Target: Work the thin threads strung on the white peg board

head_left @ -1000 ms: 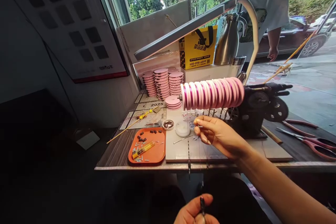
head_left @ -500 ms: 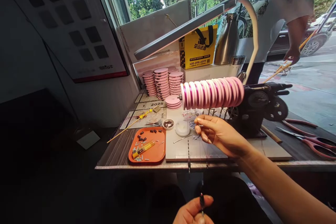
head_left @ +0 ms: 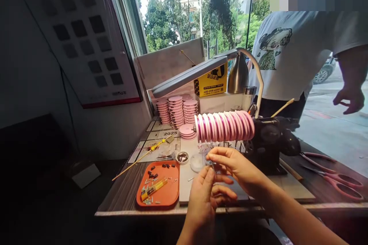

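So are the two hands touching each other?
Touching. The head view shows the left hand and right hand meeting at the fingertips, no gap visible.

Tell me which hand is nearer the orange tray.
Left. The left hand is just right of the orange tray; the right hand is farther right, under the row of pink spools.

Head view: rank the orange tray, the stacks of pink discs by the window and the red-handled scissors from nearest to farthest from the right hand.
1. Orange plastic tray: on the table, just left of the right hand.
2. Stacks of pink discs: farther back, left, by the window.
3. Red-handled scissors: far right on the table.
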Available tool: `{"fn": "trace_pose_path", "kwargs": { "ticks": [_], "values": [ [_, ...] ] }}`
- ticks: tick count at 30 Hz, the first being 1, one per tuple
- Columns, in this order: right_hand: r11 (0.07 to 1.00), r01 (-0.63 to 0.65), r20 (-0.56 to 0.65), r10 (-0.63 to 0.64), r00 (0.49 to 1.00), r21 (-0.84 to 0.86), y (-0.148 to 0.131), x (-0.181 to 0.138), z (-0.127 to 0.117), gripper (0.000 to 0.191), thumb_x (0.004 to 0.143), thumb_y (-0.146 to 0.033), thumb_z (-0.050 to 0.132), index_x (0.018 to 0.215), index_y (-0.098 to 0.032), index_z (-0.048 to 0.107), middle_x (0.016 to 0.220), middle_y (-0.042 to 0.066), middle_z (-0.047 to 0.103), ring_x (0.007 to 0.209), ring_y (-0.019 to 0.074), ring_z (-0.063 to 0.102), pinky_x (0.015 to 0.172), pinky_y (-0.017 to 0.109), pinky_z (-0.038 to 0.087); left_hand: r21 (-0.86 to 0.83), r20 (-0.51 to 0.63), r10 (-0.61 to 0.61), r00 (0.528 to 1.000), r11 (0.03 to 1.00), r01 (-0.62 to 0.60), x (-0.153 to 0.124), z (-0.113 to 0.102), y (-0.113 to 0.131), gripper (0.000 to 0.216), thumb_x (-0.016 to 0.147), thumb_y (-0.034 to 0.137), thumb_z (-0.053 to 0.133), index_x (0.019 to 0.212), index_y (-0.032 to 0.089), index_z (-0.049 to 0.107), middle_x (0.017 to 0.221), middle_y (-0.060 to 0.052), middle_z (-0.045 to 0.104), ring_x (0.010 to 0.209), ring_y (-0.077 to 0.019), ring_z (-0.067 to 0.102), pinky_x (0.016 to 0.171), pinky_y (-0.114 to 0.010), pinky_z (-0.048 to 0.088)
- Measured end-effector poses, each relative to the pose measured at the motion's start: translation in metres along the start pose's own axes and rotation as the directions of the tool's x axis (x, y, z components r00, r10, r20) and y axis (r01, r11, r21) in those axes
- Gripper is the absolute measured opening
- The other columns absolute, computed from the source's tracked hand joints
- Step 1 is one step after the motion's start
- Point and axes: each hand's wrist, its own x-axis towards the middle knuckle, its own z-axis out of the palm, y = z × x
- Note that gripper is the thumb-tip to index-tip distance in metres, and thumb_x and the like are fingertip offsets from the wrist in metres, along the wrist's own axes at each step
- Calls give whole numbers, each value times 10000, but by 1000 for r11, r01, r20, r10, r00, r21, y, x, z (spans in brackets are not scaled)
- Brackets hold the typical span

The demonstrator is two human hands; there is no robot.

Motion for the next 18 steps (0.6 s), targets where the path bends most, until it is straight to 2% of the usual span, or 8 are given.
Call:
{"fn": "trace_pose_path", "kwargs": {
  "ticks": [2, 4, 6, 8, 10, 12, 15, 18],
  "values": [
    [1000, 7, 19, -7, 1000, 10, 1, 0, 0, 367, 641, -376, 660, 723, -62, 488, 560, -18, 385, 440, 5, 314, 399, 136, 164, 10, -95, 3, 996, 1000, -2, 8, 12, 7, 358, 800, 389, 485, 893, 43, 471, 720, -50, 526, 493, -57, 493, 459, -156, 368],
    [1000, 10, 50, -11, 999, 19, 4, 1, 0, 368, 670, -400, 630, 741, -74, 475, 489, -35, 350, 390, 17, 303, 372, 139, 189, 18, -159, 10, 987, 1000, -7, 13, 15, 9, 282, 821, 320, 469, 901, 49, 463, 682, -26, 510, 471, -34, 469, 434, -126, 342],
    [999, 15, 86, -18, 996, 31, 7, 3, 0, 366, 689, -420, 603, 739, -90, 454, 439, -40, 342, 350, 45, 331, 353, 154, 221, 32, -140, 42, 989, 999, -38, 16, 9, 5, 311, 772, 334, 540, 897, 60, 461, 643, -20, 515, 462, -36, 469, 431, -120, 324],
    [999, 32, 105, -37, 994, 42, 11, 4, 1, 370, 687, -424, 598, 701, -91, 438, 423, -35, 345, 331, 59, 357, 347, 157, 207, 78, -61, 80, 995, 994, -75, 18, 1, -2, 388, 673, 389, 632, 793, 59, 468, 588, -34, 524, 443, -51, 469, 422, -130, 305],
    [997, 48, 116, -54, 992, 54, 14, 3, 3, 364, 684, -403, 606, 665, -83, 434, 451, -27, 356, 347, 54, 382, 358, 155, 197, 71, -126, 165, 978, 985, -157, 16, -4, -6, 363, 657, 380, 646, 702, 62, 476, 560, -29, 511, 440, -37, 442, 434, -130, 311],
    [997, 44, 135, -53, 989, 67, 17, 1, 7, 360, 689, -399, 607, 661, -81, 440, 486, -23, 359, 362, 56, 396, 370, 165, 218, 41, -191, 183, 964, 983, -178, 10, -5, -8, 360, 638, 379, 657, 664, 68, 477, 535, -18, 495, 425, -28, 418, 430, -125, 309],
    [995, 41, 139, -53, 989, 88, 18, -3, 11, 353, 689, -380, 623, 660, -69, 460, 515, -13, 370, 421, 30, 378, 414, 155, 240, 11, -203, 103, 974, 995, -103, -2, -4, -7, 427, 581, 430, 685, 668, 78, 462, 494, -8, 488, 378, -30, 413, 380, -107, 247],
    [990, 50, 106, -64, 992, 130, 17, -5, 13, 346, 700, -371, 617, 678, -64, 461, 564, -6, 400, 444, 0, 320, 420, 139, 209, -9, -155, -41, 987, 999, 41, -13, -10, -12, 487, 522, 454, 711, 638, 99, 399, 459, -25, 512, 342, -46, 421, 354, -107, 222]
  ]
}}
